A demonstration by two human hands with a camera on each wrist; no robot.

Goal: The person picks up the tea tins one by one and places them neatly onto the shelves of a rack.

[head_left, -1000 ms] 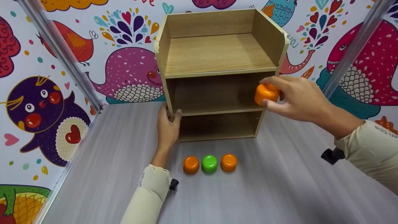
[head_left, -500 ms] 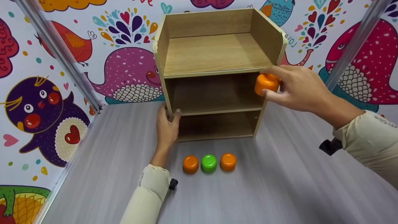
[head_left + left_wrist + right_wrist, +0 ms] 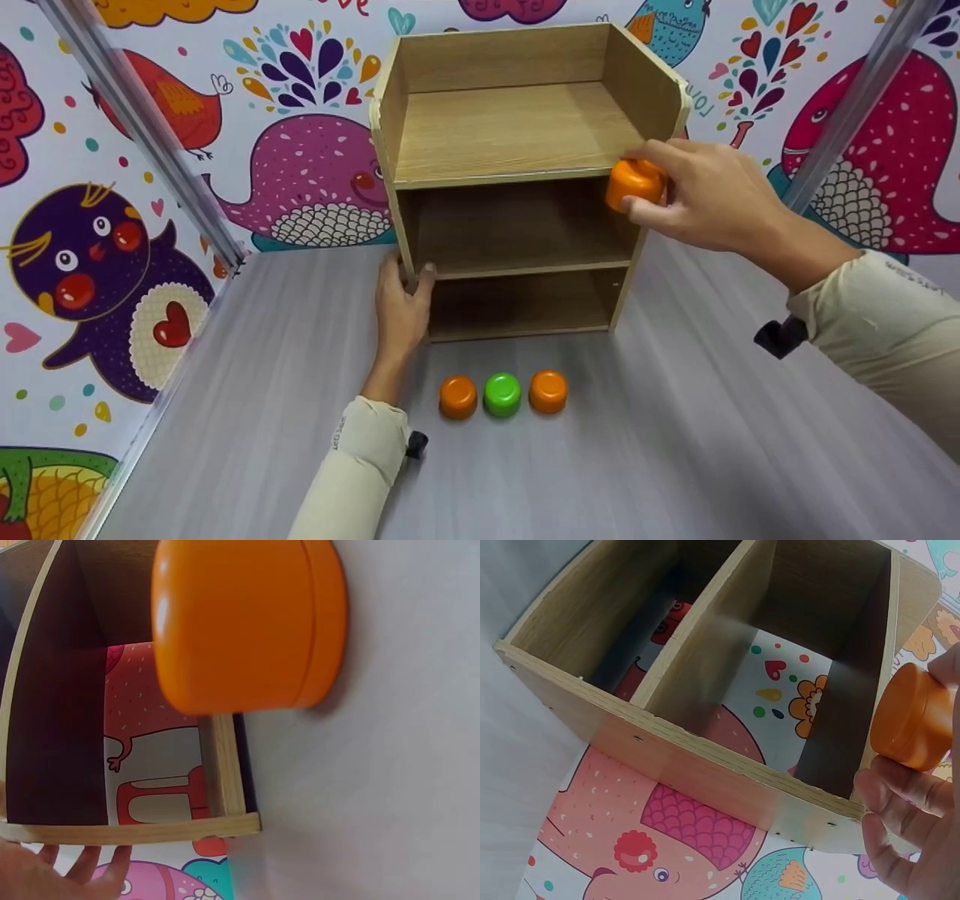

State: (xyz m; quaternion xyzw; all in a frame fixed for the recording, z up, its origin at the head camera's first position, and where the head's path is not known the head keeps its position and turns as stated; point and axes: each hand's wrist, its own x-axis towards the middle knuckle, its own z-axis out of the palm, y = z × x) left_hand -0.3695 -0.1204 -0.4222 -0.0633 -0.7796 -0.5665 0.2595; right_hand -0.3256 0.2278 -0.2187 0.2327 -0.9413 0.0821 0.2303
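Note:
A small wooden shelf (image 3: pixel 510 135) with an open top and two compartments stands in front of me. My left hand (image 3: pixel 403 304) grips its left side panel, thumb at the front edge and fingers round the outer face. At the front right corner, level with the top board's edge, my right hand (image 3: pixel 712 199) holds a small round orange jar (image 3: pixel 634 186) between thumb and fingers. The right wrist view shows that jar (image 3: pixel 911 716) beside the top board, fingers partly behind it. On the table are a left orange jar (image 3: pixel 458 397), a green jar (image 3: pixel 502 395) and a right orange jar (image 3: pixel 549 391).
The grey table (image 3: pixel 675 420) extends to both sides of the shelf. Behind it stands a wall (image 3: pixel 315 172) printed with cartoon animals, with a metal post (image 3: pixel 150 135) on the left and another metal post (image 3: pixel 855 112) on the right.
My right hand has risen with the orange jar, from beside the middle compartment to the top board's front edge, shifting slightly left. My left hand keeps its grip on the shelf.

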